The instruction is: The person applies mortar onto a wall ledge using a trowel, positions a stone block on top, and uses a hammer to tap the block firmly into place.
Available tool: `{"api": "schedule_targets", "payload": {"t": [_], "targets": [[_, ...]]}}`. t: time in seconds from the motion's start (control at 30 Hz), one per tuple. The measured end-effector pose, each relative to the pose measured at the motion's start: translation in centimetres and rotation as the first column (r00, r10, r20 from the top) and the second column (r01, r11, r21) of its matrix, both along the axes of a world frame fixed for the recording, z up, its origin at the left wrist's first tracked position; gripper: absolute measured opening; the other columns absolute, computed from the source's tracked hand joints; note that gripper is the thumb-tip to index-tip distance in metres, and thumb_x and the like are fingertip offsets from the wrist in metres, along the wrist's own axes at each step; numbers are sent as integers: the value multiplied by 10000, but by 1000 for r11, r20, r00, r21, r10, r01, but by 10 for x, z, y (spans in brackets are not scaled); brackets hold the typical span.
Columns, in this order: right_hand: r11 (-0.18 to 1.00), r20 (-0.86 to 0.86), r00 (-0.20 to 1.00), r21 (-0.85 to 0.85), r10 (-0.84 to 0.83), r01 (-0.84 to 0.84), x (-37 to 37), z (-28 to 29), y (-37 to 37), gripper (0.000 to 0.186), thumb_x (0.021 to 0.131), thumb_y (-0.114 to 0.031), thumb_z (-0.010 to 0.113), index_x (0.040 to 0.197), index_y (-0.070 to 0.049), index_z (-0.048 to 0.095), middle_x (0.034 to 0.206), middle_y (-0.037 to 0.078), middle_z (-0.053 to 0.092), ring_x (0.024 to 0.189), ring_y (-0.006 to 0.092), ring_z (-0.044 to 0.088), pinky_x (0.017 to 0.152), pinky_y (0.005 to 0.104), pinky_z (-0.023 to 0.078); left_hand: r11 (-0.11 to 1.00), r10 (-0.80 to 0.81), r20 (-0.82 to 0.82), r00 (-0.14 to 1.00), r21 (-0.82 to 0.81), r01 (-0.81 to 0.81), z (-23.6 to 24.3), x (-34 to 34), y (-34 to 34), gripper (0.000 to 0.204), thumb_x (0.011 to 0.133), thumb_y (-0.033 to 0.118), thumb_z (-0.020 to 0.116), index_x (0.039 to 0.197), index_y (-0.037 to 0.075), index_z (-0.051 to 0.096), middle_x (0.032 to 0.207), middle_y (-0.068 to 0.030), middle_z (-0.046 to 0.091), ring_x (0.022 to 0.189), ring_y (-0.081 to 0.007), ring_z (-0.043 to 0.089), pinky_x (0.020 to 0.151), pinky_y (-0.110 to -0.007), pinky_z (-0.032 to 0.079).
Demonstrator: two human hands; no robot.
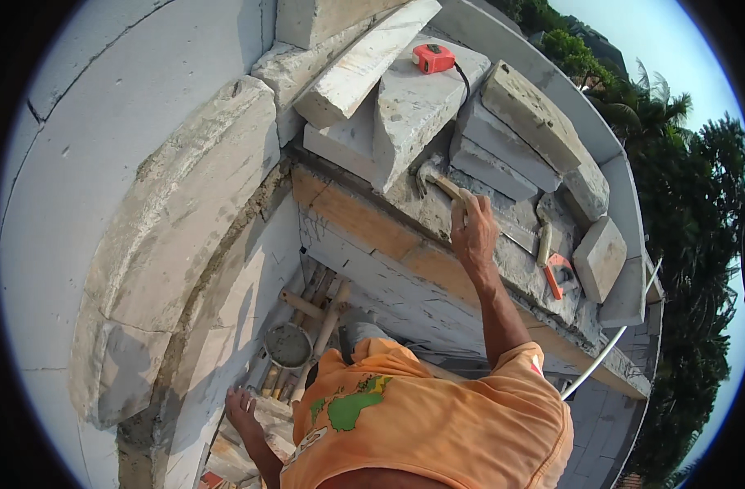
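Observation:
My right hand (473, 232) grips the handle of a claw hammer (432, 174), whose head lies at the ledge (417, 200) near cut light-grey blocks. Beside it are a metal saw blade (519, 235) with an orange handle (562, 277) and a tool with a pale handle (545, 238). My left hand (242, 407) is low on the left, fingers loosely apart, beside the inner wall face (218, 367); whether it touches the wall I cannot tell. Below it and to its right lie pale blocks or boards, partly hidden by my orange shirt.
A red tape measure (432, 59) sits on a block. Stacked blocks (527, 122) line the ledge. A tall block wall (79, 228) rises at left. A bucket of grey mix (288, 345) stands below among poles (332, 318). A white pipe (601, 359) runs at right, with trees beyond.

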State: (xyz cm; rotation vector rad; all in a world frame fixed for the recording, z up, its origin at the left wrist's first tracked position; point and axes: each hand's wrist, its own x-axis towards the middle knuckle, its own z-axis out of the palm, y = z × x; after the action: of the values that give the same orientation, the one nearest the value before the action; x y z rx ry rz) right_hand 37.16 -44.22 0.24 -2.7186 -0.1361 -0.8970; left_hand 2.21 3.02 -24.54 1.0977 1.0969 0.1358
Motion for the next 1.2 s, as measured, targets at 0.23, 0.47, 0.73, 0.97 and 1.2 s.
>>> {"api": "schedule_targets", "payload": {"t": [0.23, 0.47, 0.73, 0.97, 1.2], "targets": [[903, 26, 903, 14, -430, 429, -3, -6, -147, 295, 892, -144, 643, 1172, -55, 646, 1064, 174, 633, 996, 381, 623, 844, 478, 500, 992, -122, -8, 992, 16, 122, 5, 54, -11, 732, 953, 522, 565, 1471, 26, 414, 1365, -230, 516, 1229, -329, 552, 1033, -441, 435], [708, 1, 730, -245, -683, 663, 4, -14, -200, 343, 874, -273, 654, 1152, -73, 636, 1125, 167, 615, 1100, 384, 583, 868, 544, 483, 991, -130, -85, 988, 26, 133, 13, 61, -9, 704, 950, 515, 577, 1460, 51, 433, 1348, -210, 533, 1211, -335, 557, 1023, -463, 445], [778, -383, 691, -139, -613, 613, -27, -93, -390, 525, 865, -462, 600, 1071, 19, 632, 1068, 268, 647, 998, 422, 624, 846, 469, 475, 999, -35, 39, 999, -19, 35, 31, 93, -1, 691, 1000, 500, 528, 1450, -14, 429, 1371, -278, 541, 1210, -351, 584, 990, -447, 475], [531, -454, 739, 514, -498, 673, -49, -51, -324, 419, 865, -387, 669, 946, 22, 631, 772, 90, 586, 697, 206, 538, 677, 362, 437, 997, -50, 108, 993, -55, 56, 28, 69, -3, 697, 1006, 505, 513, 1463, -9, 401, 1359, -280, 552, 1197, -353, 594, 989, -455, 473], [418, -204, 964, 871, -172, 259, -128, -39, -51, 371, 890, -191, 698, 1172, -23, 524, 897, 66, 564, 651, 156, 581, 624, 330, 513, 992, -50, -99, 994, -120, 38, 10, 46, -18, 661, 983, 465, 553, 1438, 3, 425, 1291, -245, 589, 1123, -310, 628, 971, -451, 499]]}}
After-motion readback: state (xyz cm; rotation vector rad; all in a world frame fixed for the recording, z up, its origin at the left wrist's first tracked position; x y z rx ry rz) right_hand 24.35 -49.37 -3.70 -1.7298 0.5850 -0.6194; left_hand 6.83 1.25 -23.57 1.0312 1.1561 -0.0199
